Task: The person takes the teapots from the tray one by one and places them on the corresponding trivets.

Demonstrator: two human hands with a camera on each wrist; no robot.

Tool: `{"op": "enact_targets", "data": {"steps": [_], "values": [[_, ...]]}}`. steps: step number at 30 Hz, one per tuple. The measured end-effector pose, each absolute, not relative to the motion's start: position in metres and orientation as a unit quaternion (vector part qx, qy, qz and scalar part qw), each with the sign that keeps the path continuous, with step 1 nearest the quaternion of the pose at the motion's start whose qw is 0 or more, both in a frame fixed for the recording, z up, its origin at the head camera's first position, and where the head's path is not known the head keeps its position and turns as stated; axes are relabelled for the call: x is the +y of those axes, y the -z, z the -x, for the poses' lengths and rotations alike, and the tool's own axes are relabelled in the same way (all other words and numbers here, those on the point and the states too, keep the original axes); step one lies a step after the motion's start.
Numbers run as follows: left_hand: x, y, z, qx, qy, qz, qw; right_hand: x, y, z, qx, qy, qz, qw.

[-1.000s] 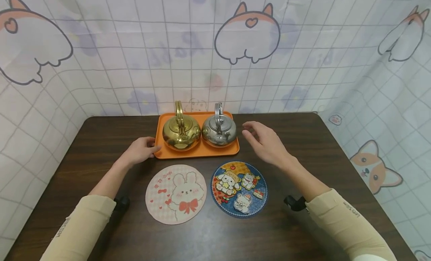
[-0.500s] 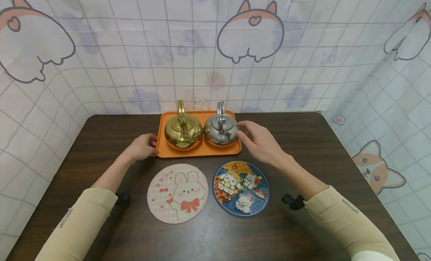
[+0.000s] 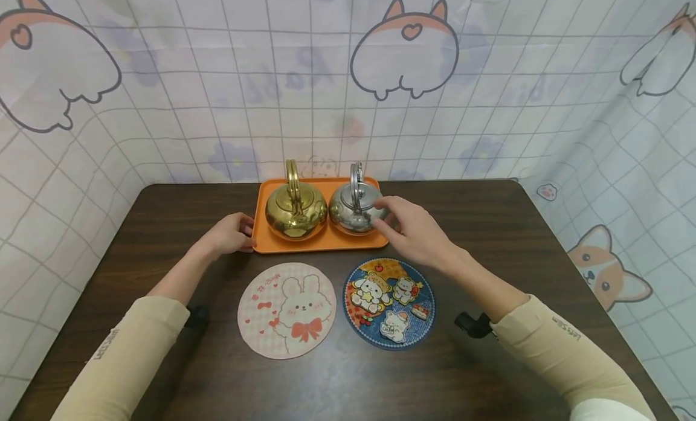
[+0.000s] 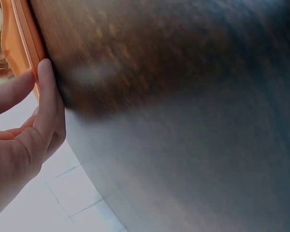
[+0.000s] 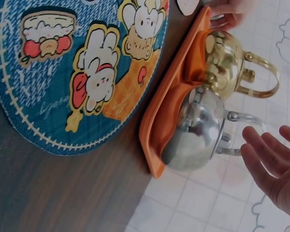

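Note:
A gold kettle and a silver kettle stand side by side on an orange tray by the wall. At the tray's left end, my left hand holds the rim between thumb and fingers; the left wrist view shows the thumb and index finger at the orange edge. My right hand is at the silver kettle's right side, fingers spread and bent a little, overlapping its body in the head view. In the right wrist view these fingers are near the silver handle, holding nothing.
In front of the tray lie a pink round rabbit mat and a blue round mat with cartoon animals, on a dark wooden table. A grid-patterned cloth hangs behind and along both sides.
My right hand has moved left, from beside the tray to over the silver kettle's right side. My left thumb has drawn back from over the tray to its rim. Kettles and mats stay put.

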State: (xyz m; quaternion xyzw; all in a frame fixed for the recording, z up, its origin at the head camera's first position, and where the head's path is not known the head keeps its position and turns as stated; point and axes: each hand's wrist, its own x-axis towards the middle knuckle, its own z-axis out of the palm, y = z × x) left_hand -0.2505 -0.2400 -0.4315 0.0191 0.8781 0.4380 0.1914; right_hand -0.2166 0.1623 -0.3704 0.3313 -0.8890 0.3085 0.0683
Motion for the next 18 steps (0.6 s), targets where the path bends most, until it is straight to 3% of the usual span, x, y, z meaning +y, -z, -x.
{"op": "enact_targets", "data": {"steps": [18], "values": [[-0.242, 0.431, 0.253, 0.869, -0.450, -0.016, 0.203, 0.141, 0.359, 0.217, -0.878, -0.302, -0.368, 0.056]]}}
